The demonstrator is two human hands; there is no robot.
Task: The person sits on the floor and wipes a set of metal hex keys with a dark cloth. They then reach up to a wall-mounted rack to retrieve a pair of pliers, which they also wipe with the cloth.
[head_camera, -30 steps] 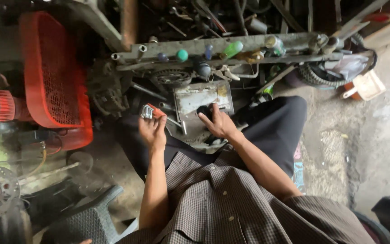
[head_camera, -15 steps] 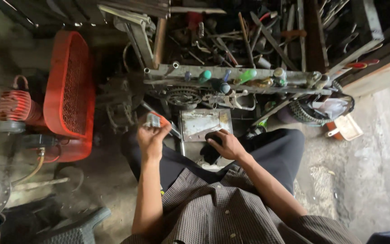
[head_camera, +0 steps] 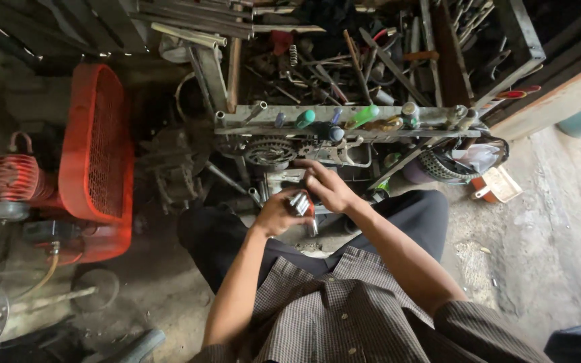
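My left hand [head_camera: 276,212] is closed around a small set of shiny metal sockets [head_camera: 299,204] with a red part, held above my lap. Reaching across from the right, my right hand [head_camera: 329,186] has its fingertips on the same sockets. Both hands meet in front of a grey metal engine block [head_camera: 284,180] that stands on the ground between my knees. I sit in dark trousers and a checked shirt.
A rack [head_camera: 344,121] holding screwdrivers with green and blue handles runs behind the engine. A toothed sprocket [head_camera: 270,149] hangs below it. A red compressor [head_camera: 92,161] stands at the left. Loose metal rods and tools [head_camera: 344,60] fill the back.
My right hand has left the dark part on the engine and moved left to the sockets in my left hand. The camera has tilted, showing more of the back shelf.
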